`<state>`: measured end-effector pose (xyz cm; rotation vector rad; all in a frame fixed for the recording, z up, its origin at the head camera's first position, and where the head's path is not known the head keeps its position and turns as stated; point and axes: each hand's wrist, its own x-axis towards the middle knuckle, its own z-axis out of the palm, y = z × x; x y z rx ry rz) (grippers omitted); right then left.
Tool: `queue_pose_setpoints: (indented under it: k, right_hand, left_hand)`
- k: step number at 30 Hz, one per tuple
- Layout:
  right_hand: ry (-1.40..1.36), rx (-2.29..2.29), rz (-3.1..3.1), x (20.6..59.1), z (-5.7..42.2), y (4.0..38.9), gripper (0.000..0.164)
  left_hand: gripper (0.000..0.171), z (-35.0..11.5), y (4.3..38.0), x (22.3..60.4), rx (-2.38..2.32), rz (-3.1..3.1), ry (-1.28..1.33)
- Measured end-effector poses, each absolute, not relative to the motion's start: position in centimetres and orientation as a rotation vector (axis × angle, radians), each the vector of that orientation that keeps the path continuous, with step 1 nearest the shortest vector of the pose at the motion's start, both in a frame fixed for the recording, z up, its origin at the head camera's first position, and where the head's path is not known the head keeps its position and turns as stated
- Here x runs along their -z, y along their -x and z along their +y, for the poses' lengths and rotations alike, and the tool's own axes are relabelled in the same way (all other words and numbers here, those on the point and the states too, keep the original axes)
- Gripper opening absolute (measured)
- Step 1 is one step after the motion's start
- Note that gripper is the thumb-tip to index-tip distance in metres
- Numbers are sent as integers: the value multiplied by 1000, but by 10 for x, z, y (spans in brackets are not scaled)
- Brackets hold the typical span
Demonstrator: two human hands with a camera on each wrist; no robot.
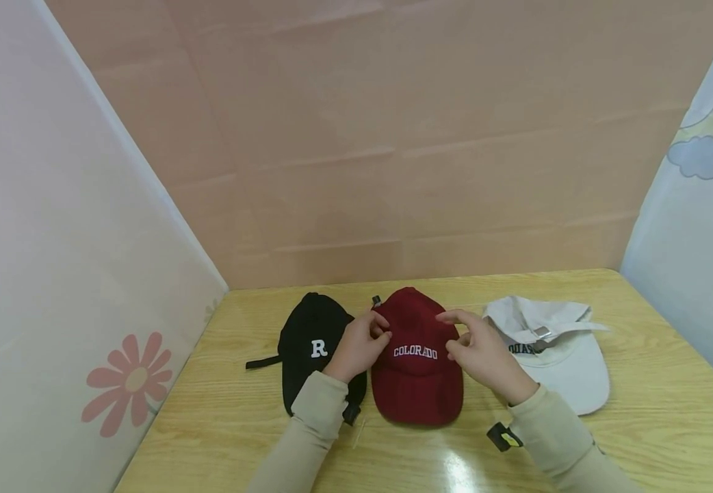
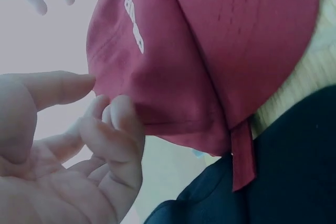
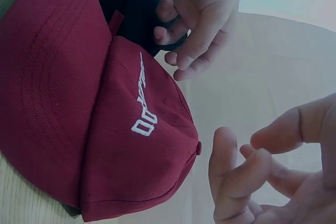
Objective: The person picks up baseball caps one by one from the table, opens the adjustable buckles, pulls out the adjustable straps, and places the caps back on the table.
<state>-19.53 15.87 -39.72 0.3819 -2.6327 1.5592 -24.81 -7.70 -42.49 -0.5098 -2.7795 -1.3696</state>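
A dark red baseball cap lettered COLORADO lies between both hands, its brim toward the person. My left hand hovers by the cap's left side, fingers loosely bent and thumb apart, with nothing in its grasp. On the opposite side, my right hand is held near the crown, thumb and index finger spread and nothing between them. In the right wrist view, a gap shows between the right fingers and the red crown. The left wrist view shows a short red strap end at the cap's edge.
A black cap with a white R lies left of the red one, partly behind the left hand. To the right is an off-white cap, its buckled strap uppermost. All rest on a wooden table with fabric walls on three sides.
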Motion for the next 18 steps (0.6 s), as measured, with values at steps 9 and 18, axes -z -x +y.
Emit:
queue_pose_setpoints:
  k: [9,18]
  right_hand:
    - [-394,-1457,-2660,398,161,196,39]
    - [-353,-913,-2705,399,168,198,19]
  left_hand:
    - [6,-73,239,429,1293,-2880,609]
    - [4,-70,228,427,1251,-2944,688]
